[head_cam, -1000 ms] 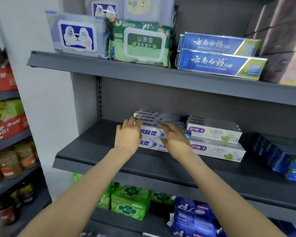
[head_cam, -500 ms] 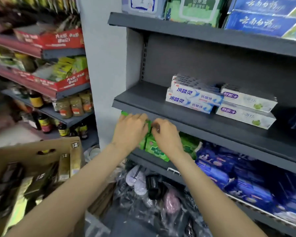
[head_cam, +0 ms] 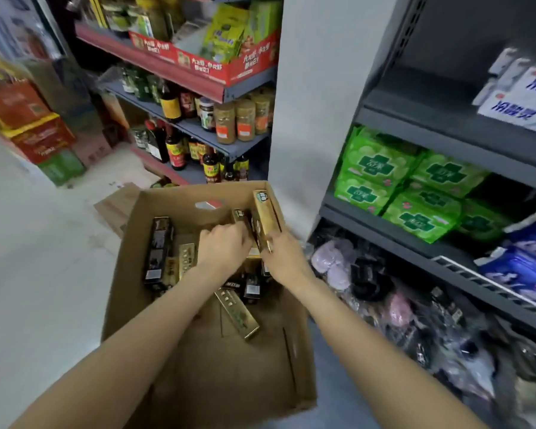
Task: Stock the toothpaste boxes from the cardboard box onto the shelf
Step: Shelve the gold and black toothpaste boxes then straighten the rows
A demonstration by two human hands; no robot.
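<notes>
While the gold toothpaste box (head_cam: pixel 265 216) leans on end against the far right wall of the cardboard box (head_cam: pixel 155 308), its long axis runs up and away from the right hand (head_cam: pixel 283 258), whose grip pinches its lower end. The left hand (head_cam: pixel 225 246), just beside it, curls down among the other boxes; whether it grasps one I cannot tell. More gold and black toothpaste boxes (head_cam: pixel 158 249) lie loose inside, print too blurred to read. White boxes with blue Chinese lettering sit on the shelf (head_cam: pixel 440 122) up right.

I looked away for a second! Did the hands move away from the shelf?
Yes. The left hand and right hand moved down off the grey shelf into the cardboard box on the floor.
</notes>
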